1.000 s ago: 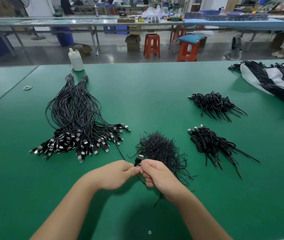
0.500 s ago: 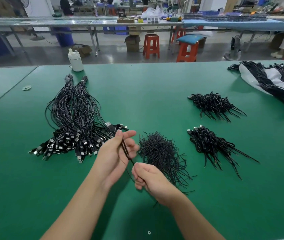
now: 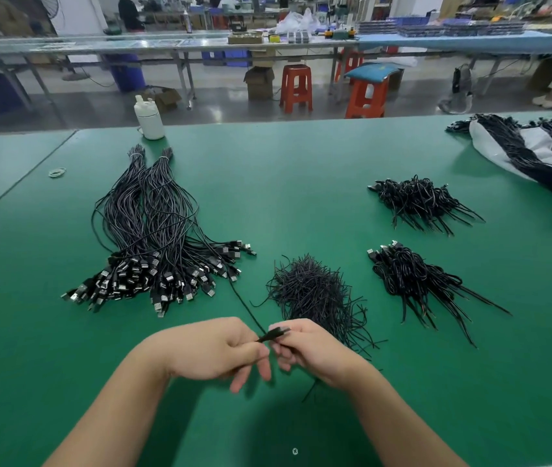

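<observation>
I see L hand (image 3: 214, 348) & R hand (image 3: 315, 353), fingers curled, both pinching one thin black cable (image 3: 273, 334) low over green table mat (image 3: 301, 197), near front edge; heap of short black wire ties (image 3: 311, 291) just behind.

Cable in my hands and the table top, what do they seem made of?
The cable looks like black plastic or rubber sheath, matte; it curves loosely. The table top looks like a green rubber or vinyl mat, smooth, with a faint sheen.
</observation>
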Demonstrator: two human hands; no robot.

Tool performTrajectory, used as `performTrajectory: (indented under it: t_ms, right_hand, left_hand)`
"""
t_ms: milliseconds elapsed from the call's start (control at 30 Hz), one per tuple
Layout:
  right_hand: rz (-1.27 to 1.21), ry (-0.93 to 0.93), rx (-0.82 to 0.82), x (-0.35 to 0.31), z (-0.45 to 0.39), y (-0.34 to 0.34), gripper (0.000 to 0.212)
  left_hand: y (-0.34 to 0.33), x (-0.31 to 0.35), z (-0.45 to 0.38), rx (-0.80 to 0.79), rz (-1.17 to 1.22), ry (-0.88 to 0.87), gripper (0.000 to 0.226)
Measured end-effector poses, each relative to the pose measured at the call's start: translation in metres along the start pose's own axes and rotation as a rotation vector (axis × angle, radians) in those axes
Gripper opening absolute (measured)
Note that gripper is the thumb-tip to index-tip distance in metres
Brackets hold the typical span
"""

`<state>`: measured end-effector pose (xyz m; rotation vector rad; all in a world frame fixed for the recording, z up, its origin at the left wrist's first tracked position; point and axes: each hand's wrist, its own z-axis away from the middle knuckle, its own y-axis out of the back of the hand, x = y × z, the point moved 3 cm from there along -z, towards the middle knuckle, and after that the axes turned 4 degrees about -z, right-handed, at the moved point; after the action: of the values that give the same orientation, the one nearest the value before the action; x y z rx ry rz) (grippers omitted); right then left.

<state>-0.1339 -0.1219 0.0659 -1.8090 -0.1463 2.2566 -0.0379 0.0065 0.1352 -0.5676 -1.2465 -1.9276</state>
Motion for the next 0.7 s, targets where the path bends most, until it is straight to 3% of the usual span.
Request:
performTrajectory:
  t_ms: [167, 233, 300, 367, 467, 567, 633, 700]
  right_hand:
    - [-0.13, 0.014, -0.039, 0.0, 0.0, -0.003, 0.031]
    - [-0.206, 0.015, -0.021, 0.002, -0.002, -0.005, 0.028]
    - [-0.288, 0.026, -0.004, 0.004, -0.003, -0.005, 0.029]
    - [-0.342, 0.037, 0.003, 0.006, -0.003, -0.006, 0.031]
    - [-0.333, 0.036, -0.001, 0.01, -0.005, -0.012, 0.033]
    - [-0.298, 0.027, 0.013, 0.015, -0.006, -0.014, 0.035]
    - [-0.399, 0.019, 0.047, 0.017, -0.005, -0.009, 0.034]
    - [-0.581, 0.009, 0.052, 0.017, -0.005, -0.004, 0.034]
  left_hand:
    - [-0.012, -0.01, -0.005, 0.014, -0.074, 0.223, 0.036]
    - [-0.007, -0.014, -0.009, 0.139, -0.265, 0.222, 0.041]
    - [-0.002, -0.021, -0.014, 0.362, -0.32, 0.204, 0.038]
    - [-0.002, -0.026, -0.021, 0.622, -0.045, 0.157, 0.031]
    - [-0.004, -0.027, -0.035, 0.868, 0.789, 0.005, 0.037]
    - [0.003, -0.021, -0.038, 0.837, 1.427, -0.193, 0.043]
    - [0.007, -0.017, -0.033, 0.752, 1.504, -0.248, 0.039]
    - [0.009, -0.012, -0.027, 0.607, 1.401, -0.354, 0.036]
